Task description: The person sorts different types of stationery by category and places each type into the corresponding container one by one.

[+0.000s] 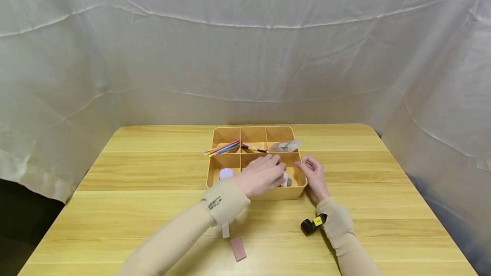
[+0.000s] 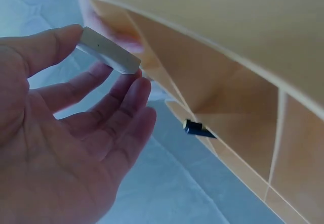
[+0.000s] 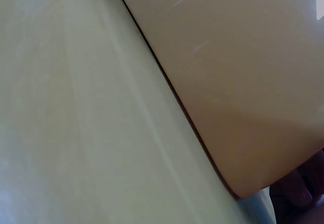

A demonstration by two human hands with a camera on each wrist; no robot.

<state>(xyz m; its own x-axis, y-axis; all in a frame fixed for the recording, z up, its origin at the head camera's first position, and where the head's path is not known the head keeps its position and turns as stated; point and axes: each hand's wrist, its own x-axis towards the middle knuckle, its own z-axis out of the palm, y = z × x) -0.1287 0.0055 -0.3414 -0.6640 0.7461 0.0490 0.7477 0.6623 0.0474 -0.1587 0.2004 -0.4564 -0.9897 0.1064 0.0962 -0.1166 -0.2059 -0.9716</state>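
In the left wrist view, my left hand [image 2: 76,113] pinches a small white block, which looks like an eraser [image 2: 110,50], between thumb and fingertips. The head view shows this left hand [image 1: 262,174] above the front of a tan divided organizer box [image 1: 253,193], the eraser [image 1: 284,179] near its front right compartment. A small grey piece [image 1: 289,182] shows beside it. My right hand [image 1: 315,178] holds the box's right side, thumb over the rim. In the right wrist view the box's outer wall [image 3: 243,82] fills much of the frame.
Colored pencils [image 1: 224,148], a yellow-black pen [image 1: 255,149] and a clear plastic packet [image 1: 287,145] lie in the back compartments. A lilac round item [image 1: 226,173] sits front left. A pink block [image 1: 238,249] and a whitish piece [image 1: 225,230] lie on the table [image 1: 153,173].
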